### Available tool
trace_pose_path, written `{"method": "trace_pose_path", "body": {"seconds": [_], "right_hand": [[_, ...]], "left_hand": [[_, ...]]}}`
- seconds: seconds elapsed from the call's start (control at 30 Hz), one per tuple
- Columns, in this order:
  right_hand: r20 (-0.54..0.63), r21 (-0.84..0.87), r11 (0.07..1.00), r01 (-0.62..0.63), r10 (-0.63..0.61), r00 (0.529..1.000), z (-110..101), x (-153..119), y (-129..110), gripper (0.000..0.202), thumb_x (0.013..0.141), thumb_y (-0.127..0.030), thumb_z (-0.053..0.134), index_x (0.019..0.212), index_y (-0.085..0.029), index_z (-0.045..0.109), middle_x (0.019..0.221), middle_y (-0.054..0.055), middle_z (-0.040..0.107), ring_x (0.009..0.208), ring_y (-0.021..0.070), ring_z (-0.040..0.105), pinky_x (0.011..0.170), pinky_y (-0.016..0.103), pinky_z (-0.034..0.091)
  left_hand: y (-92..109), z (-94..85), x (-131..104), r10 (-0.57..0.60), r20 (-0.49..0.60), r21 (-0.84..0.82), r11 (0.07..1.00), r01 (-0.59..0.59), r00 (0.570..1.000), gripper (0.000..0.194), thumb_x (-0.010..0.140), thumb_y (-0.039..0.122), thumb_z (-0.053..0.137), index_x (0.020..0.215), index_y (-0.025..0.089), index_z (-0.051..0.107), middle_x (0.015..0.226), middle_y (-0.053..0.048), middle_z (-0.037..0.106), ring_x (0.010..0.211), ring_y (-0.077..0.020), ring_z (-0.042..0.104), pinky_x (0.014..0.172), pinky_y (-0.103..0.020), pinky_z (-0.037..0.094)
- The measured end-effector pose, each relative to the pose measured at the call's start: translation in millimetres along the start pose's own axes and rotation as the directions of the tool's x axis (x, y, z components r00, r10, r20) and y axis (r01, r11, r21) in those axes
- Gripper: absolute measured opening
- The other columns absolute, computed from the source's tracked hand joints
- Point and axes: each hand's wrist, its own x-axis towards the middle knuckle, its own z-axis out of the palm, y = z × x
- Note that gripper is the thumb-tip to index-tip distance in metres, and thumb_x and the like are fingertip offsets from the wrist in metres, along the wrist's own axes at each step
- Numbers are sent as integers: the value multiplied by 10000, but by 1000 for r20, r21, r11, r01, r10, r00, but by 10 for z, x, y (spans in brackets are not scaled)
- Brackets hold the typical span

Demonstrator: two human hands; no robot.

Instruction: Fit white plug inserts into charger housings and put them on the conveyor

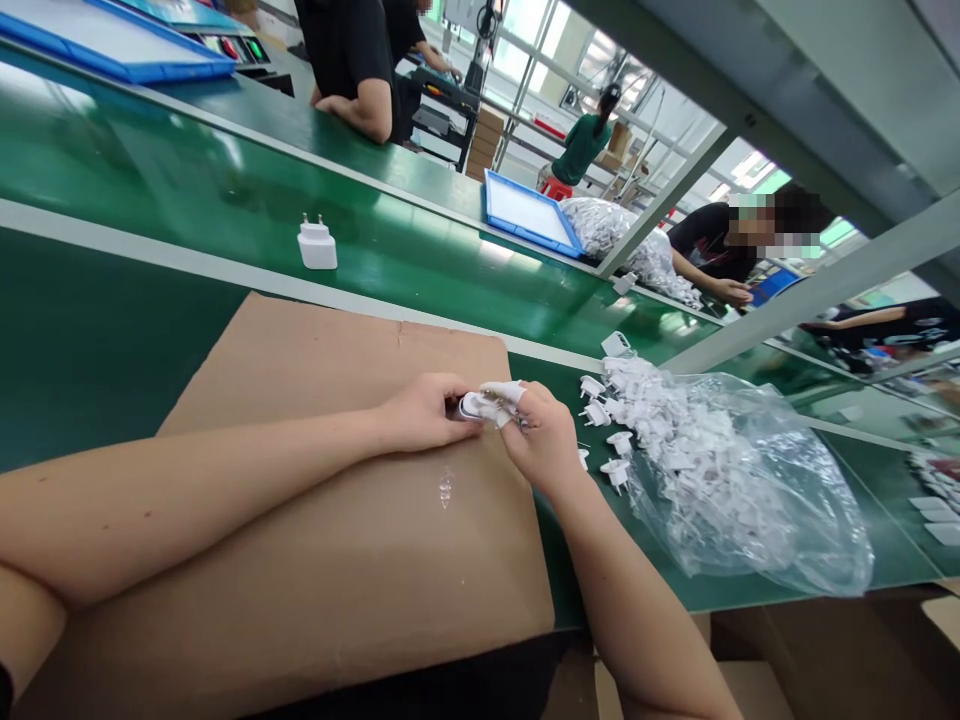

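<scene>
Above the brown cardboard sheet [360,540], my two hands meet. My left hand [421,412] is closed around a small white charger housing [470,406], its end turned toward the right hand. White coverings wrap the fingertips of my right hand [546,438], which pinches a small white plug piece [491,397] against that end. The fingers partly hide this piece, and whether the two parts are joined cannot be made out. Just right of the cardboard lie several loose white plug pieces [616,472], beside a clear plastic bag [810,500] full of similar white parts.
A white charger [318,246] with two pins stands on the green conveyor belt [405,235] beyond the cardboard. Blue-rimmed trays [529,215] sit across the belt, where co-workers work. A slanting metal frame post [667,200] rises at right. Open cardboard boxes [817,650] are below the table edge.
</scene>
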Motion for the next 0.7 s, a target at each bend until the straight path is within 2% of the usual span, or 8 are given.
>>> {"method": "trace_pose_path", "body": {"seconds": [0.17, 0.27, 0.33, 0.43, 0.53, 0.6, 0.63, 0.7], "right_hand": [[64, -86, 993, 84, -78, 995, -7, 23, -9, 351, 906, -154, 515, 1171, -249, 725, 1090, 53, 745, 976, 198, 632, 817, 285, 495], [100, -177, 979, 100, -83, 991, -10, 36, -38, 348, 878, -115, 515, 1125, -242, 725, 1087, 52, 745, 975, 205, 612, 767, 279, 463], [106, -236, 969, 76, -53, 993, -7, 44, -71, 333, 844, -87, 521, 1059, -237, 726, 1044, 53, 743, 946, 205, 604, 707, 270, 430], [101, -278, 960, 7, 23, 995, -4, 63, -137, 283, 811, -75, 531, 961, -231, 713, 954, 54, 729, 913, 204, 603, 652, 259, 386], [124, -237, 967, -95, 127, 984, -8, 89, -206, 255, 791, -81, 556, 931, -232, 706, 976, 47, 729, 930, 205, 622, 660, 253, 399], [138, -170, 974, -150, 174, 975, 0, 102, -223, 288, 781, -74, 567, 967, -235, 715, 1023, 35, 737, 944, 201, 640, 707, 257, 441], [137, -122, 978, -168, 184, 973, 12, 104, -214, 307, 782, -72, 572, 993, -238, 721, 1051, 29, 741, 962, 198, 648, 746, 262, 464], [140, 18, 981, -195, 191, 972, 44, 108, -148, 335, 806, -92, 592, 1065, -255, 729, 1094, 13, 747, 993, 189, 666, 816, 266, 497]], "left_hand": [[38, -22, -9, -13, 14, 21, 1000, 13, 1000, 260, 759, 447, 721, 858, 207, 713, 830, -15, 711, 803, -228, 660, 706, -330, 506], [55, -28, -11, -1, 23, 39, 999, 0, 1000, 246, 783, 443, 702, 837, 203, 691, 798, -7, 691, 755, -208, 637, 648, -309, 475], [55, -24, -17, 87, 14, 94, 992, -88, 996, 238, 820, 427, 671, 898, 203, 681, 851, -16, 695, 791, -210, 635, 686, -315, 486], [34, -16, -39, 248, 21, 359, 902, -238, 969, 255, 907, 438, 587, 905, 190, 645, 900, -66, 681, 865, -248, 618, 781, -374, 496], [3, -19, -65, 284, 69, 641, 722, -261, 956, 376, 969, 511, 506, 869, 170, 629, 866, -122, 661, 858, -294, 606, 770, -424, 490], [1, -26, -70, 278, 76, 730, 639, -243, 958, 437, 978, 550, 474, 924, 151, 647, 882, -151, 671, 875, -324, 616, 756, -444, 492], [10, -30, -68, 273, 70, 742, 628, -233, 959, 456, 981, 557, 455, 957, 146, 653, 896, -156, 680, 887, -333, 623, 756, -449, 495], [41, -44, -57, 249, 64, 704, 675, -221, 966, 468, 979, 566, 427, 997, 161, 660, 932, -143, 697, 900, -328, 640, 767, -445, 507]]}}
